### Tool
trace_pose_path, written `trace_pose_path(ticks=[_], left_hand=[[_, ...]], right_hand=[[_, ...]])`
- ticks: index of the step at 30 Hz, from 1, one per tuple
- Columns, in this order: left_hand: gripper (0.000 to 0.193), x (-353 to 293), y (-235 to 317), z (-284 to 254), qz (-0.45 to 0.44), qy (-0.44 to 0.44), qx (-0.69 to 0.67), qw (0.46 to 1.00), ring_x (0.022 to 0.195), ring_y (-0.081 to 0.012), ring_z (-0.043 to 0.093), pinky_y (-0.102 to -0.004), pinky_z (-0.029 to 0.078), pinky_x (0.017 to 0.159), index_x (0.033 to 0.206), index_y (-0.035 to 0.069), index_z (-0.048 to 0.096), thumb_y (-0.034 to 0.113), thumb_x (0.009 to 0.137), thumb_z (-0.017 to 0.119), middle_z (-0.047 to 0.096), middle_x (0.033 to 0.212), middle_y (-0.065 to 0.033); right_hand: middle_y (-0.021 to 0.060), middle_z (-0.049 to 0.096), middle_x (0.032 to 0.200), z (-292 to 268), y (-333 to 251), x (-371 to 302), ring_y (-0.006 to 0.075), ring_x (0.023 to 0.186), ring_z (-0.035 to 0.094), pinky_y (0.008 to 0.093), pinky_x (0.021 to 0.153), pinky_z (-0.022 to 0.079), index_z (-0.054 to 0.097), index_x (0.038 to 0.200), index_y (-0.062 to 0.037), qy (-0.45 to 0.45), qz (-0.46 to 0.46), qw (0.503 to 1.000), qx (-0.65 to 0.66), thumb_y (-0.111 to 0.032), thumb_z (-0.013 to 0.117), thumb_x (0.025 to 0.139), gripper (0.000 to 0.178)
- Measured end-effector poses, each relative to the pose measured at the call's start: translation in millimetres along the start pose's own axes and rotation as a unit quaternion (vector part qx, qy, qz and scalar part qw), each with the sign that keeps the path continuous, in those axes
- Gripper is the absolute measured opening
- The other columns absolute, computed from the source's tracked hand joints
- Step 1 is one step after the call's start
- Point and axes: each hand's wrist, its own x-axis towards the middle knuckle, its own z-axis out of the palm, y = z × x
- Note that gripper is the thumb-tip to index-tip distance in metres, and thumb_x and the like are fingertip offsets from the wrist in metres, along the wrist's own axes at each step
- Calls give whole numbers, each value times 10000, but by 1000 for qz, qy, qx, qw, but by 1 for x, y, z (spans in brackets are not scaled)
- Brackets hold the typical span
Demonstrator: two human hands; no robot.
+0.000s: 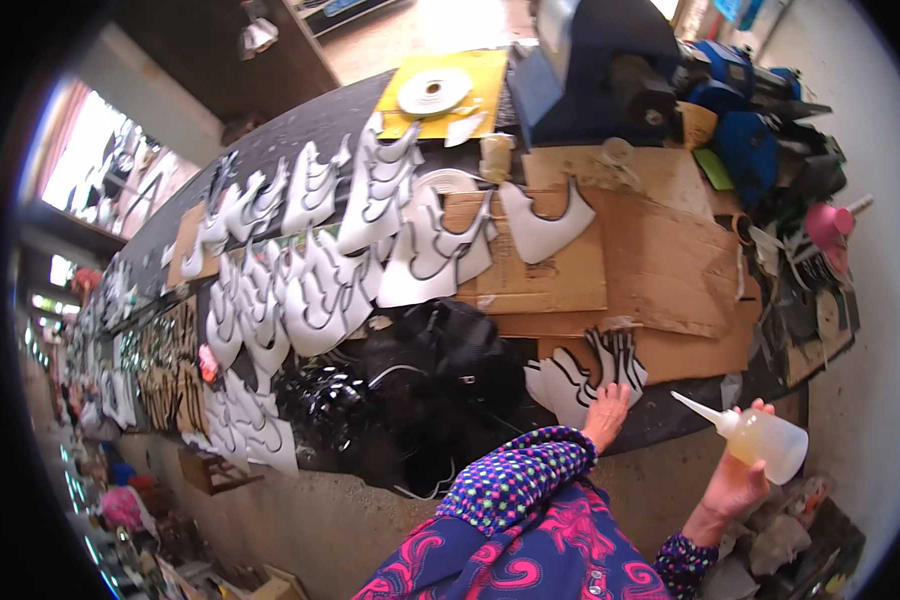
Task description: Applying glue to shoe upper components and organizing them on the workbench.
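Observation:
My left hand (607,415) lies with fingers stretched out on the near edge of a fanned pile of white, black-edged shoe-upper pieces (568,388). Off to the right, above the floor beyond the table edge, my right hand (735,485) is wrapped round a translucent squeeze bottle (775,446). The bottle is tilted, its long pointed nozzle aimed up and left toward the pile, with yellowish liquid inside. A single white curved piece (545,228) rests on the cardboard (670,260) farther back.
Several rows of overlapping white pieces (320,300) cover the table's left part. A black plastic bag (435,365) lies nearer me. At the back stand a white tape roll (434,92) on a yellow sheet and a dark blue machine (595,75). A pink object (828,225) is at right.

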Motion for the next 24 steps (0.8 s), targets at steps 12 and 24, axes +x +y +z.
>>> trace_pose_path(ticks=[12,24], left_hand=[[666,-4,-34,-57,-198,-1,-491,848,843,-387,552,-380,458,734,1177,82,296,-103,601,575,546,906,-188],[499,-20,-70,-218,-134,-53,-763,631,839,-100,554,-241,433,781,1241,49,381,83,802,614,581,919,-25]], right_hand=[[159,385,1311,-5,-1,-8,306,1248,318,480,1062,200,338,1262,52,-66,30,992,100,-207,728,685,743],[130,418,1279,31,-9,-20,306,1216,359,517,1022,256,397,1246,-24,-100,50,981,157,-172,767,604,756]])
